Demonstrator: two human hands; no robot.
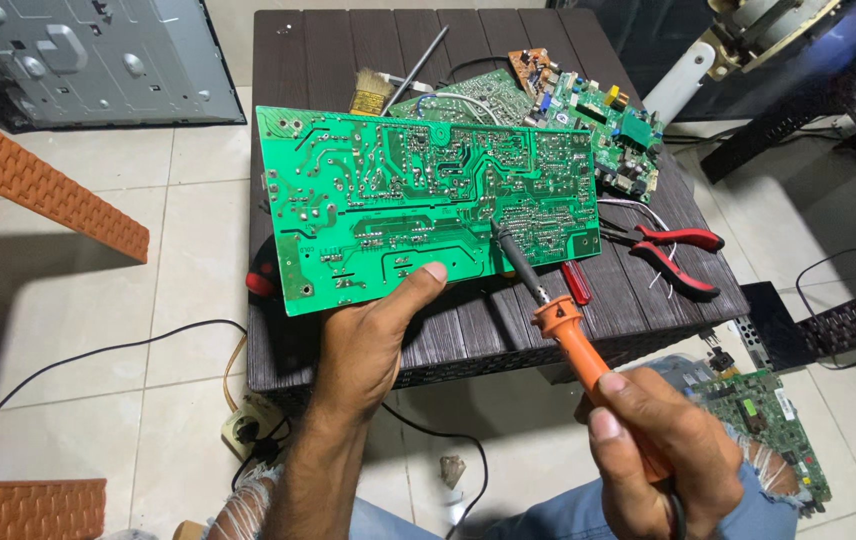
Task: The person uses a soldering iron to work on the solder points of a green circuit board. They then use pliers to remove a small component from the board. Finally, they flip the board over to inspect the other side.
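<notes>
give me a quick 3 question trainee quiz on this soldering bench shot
1. True or false: the soldering iron tip touches the solder side of the large green circuit board.
2. Which hand holds the board? A) left hand B) right hand C) neither
3. Fill in: the red-handled pliers lie on the dark table, to the ___ of the held board as the camera sees it.

Key
1. True: the tip meets the board near its lower right area.
2. A: thumb on the lower edge; the right hand grips the orange handle.
3. right
</notes>
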